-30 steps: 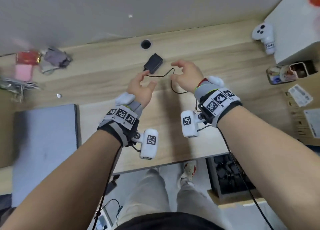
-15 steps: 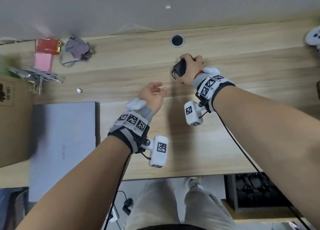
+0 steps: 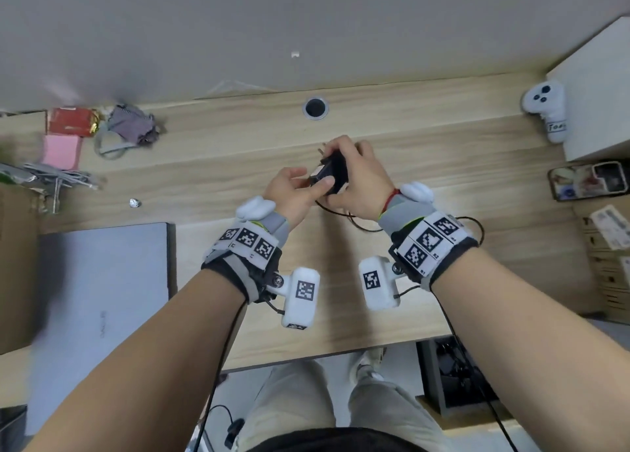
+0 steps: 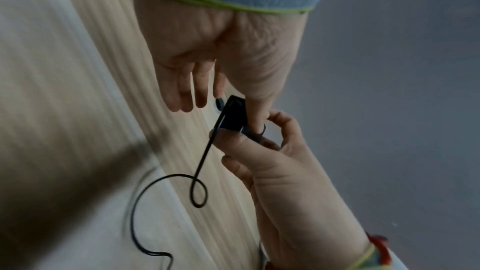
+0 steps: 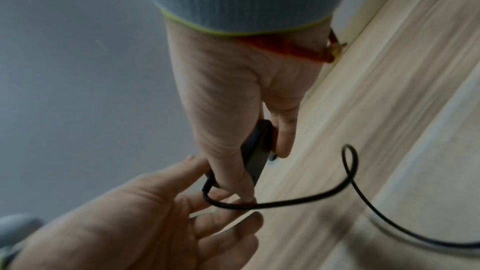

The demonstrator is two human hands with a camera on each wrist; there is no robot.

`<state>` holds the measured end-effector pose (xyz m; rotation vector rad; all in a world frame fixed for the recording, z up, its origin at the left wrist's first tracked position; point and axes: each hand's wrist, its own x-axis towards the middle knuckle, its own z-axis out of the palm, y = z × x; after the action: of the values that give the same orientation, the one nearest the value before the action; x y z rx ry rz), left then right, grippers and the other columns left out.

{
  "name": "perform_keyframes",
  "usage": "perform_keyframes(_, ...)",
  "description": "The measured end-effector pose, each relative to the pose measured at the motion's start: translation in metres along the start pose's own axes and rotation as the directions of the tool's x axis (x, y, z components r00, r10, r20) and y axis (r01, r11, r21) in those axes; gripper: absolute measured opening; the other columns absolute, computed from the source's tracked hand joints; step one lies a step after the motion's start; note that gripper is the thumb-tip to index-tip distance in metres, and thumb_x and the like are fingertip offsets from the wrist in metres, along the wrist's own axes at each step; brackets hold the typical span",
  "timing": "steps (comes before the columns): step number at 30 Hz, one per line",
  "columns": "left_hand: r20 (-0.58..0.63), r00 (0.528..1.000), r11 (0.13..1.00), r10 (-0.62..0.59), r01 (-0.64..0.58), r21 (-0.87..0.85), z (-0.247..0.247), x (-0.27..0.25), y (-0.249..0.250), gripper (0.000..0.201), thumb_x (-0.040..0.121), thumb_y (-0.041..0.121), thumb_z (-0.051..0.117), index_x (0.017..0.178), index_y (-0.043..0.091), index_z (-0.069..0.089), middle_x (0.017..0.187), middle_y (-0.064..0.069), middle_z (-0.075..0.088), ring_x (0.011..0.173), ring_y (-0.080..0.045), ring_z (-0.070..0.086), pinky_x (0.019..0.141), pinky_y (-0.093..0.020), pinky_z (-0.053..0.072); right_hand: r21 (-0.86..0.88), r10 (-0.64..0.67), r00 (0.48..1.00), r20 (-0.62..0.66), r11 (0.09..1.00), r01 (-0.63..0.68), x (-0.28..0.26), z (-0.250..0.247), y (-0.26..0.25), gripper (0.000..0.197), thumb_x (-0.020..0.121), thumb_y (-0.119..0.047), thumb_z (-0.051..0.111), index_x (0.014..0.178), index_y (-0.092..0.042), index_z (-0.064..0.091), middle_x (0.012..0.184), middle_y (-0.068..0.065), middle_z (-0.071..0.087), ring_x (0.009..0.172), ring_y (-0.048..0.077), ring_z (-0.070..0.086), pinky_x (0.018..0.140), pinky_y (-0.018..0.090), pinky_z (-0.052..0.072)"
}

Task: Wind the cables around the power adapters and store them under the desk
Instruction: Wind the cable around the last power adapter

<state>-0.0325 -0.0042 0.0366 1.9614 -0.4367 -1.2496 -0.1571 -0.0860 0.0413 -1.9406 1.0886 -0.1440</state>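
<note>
A small black power adapter (image 3: 335, 175) is held just above the wooden desk (image 3: 443, 185), its prongs pointing away from me. My right hand (image 3: 347, 165) grips it, thumb on one side and fingers on the other (image 5: 283, 141). My left hand (image 3: 306, 178) reaches in from the left. Its thumb (image 4: 257, 114) presses on the adapter (image 4: 233, 116) near the cable end, and its other fingers stay straight and off it. The thin black cable (image 4: 197, 192) hangs unwound from the adapter in a loose loop and trails over the desk (image 5: 363, 202) toward me.
A closed grey laptop (image 3: 102, 298) lies at the left. A cable hole (image 3: 316, 108) is at the back of the desk. A white controller (image 3: 545, 110), a phone (image 3: 586, 178) and a cardboard box (image 3: 610, 247) sit at the right. A dark bin (image 3: 453, 376) stands under the desk.
My right hand closed on the adapter and has lifted it back toward me. My left hand has risen to meet it, and its thumb now touches the adapter.
</note>
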Motion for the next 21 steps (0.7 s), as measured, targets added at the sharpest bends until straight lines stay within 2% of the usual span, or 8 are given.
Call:
perform_keyframes(2,0.036,0.999,0.999,0.02,-0.019,-0.037,0.004,-0.013,0.019,0.086,0.062,0.047,0.083,0.134,0.016,0.048,0.117,-0.002,0.068,0.102,-0.018,0.068,0.094,-0.04,0.054,0.042,-0.055,0.998,-0.026,0.998,0.056,-0.014,-0.013,-0.009,0.067,0.06,-0.023,0.076,0.117,-0.028,0.041,0.118,0.005,0.045,0.101,0.01,0.046,0.084,0.036,0.053)
perform_keyframes(4,0.068,0.995,0.997,0.067,-0.064,-0.046,0.008,-0.032,0.038,0.093,0.053,0.056,0.08,0.132,0.016,0.052,0.116,-0.003,0.069,0.101,-0.019,0.068,0.087,-0.039,0.056,0.064,-0.109,0.992,-0.066,0.991,0.113,-0.033,-0.028,-0.018,0.071,0.06,-0.014,0.079,0.116,-0.025,0.038,0.117,0.004,0.045,0.098,0.014,0.051,0.08,0.036,0.054)
perform_keyframes(6,0.102,0.987,0.992,0.127,-0.124,-0.037,0.012,-0.044,0.053,0.076,0.051,0.058,0.076,0.113,0.015,0.065,0.1,-0.005,0.073,0.088,-0.024,0.071,0.07,-0.033,0.054,0.111,-0.144,0.986,-0.089,0.982,0.153,-0.043,-0.039,-0.026,0.073,0.06,-0.011,0.082,0.113,-0.025,0.035,0.116,0.002,0.048,0.092,0.014,0.054,0.076,0.031,0.054)
perform_keyframes(8,0.104,0.975,0.98,0.198,-0.195,-0.041,0.014,-0.061,0.067,0.051,0.061,0.049,0.076,0.096,0.014,0.068,0.092,-0.012,0.075,0.085,-0.032,0.072,0.065,-0.033,0.05,0.152,-0.186,0.975,-0.121,0.967,0.203,-0.058,-0.054,-0.036,0.075,0.061,-0.01,0.085,0.113,-0.026,0.034,0.118,0.001,0.049,0.087,0.007,0.056,0.072,0.02,0.052)
perform_keyframes(10,0.087,0.962,0.964,0.257,-0.249,-0.093,0.015,-0.082,0.082,0.031,0.077,0.034,0.077,0.096,0.012,0.068,0.092,-0.016,0.075,0.085,-0.034,0.073,0.069,-0.04,0.055,0.163,-0.227,0.958,-0.176,0.953,0.255,-0.073,-0.069,-0.045,0.077,0.061,-0.015,0.088,0.115,-0.026,0.034,0.121,0.0,0.048,0.086,0.005,0.057,0.07,0.017,0.051)
perform_keyframes(13,0.092,0.941,0.931,0.324,-0.301,-0.205,0.014,-0.106,0.101,0.021,0.087,0.022,0.072,0.105,0.013,0.066,0.095,-0.012,0.073,0.084,-0.029,0.072,0.078,-0.047,0.059,0.168,-0.232,0.945,-0.232,0.947,0.274,-0.089,-0.086,-0.056,0.08,0.063,-0.028,0.09,0.119,-0.025,0.032,0.122,-0.001,0.049,0.091,0.016,0.06,0.074,0.029,0.054)
perform_keyframes(18,0.062,0.922,0.881,0.383,-0.345,-0.324,0.014,-0.145,0.135,0.024,0.092,0.026,0.068,0.111,0.015,0.058,0.097,-0.008,0.067,0.079,-0.024,0.07,0.063,-0.035,0.059,0.283,-0.137,0.977,-0.165,0.942,0.18,-0.113,-0.108,-0.064,0.073,0.071,-0.036,0.086,0.116,-0.025,0.029,0.106,-0.005,0.065,0.094,0.015,0.066,0.083,0.033,0.055)
perform_keyframes(21,0.072,0.899,0.862,0.432,-0.388,-0.326,0.014,-0.169,0.157,0.036,0.093,0.035,0.065,0.118,0.01,0.057,0.103,-0.012,0.068,0.073,-0.02,0.069,0.06,-0.032,0.057,0.169,-0.188,0.982,-0.021,0.967,0.188,-0.125,-0.12,-0.074,0.05,0.078,-0.043,0.079,0.114,-0.024,0.05,0.092,-0.014,0.071,0.085,0.006,0.068,0.08,0.031,0.053)
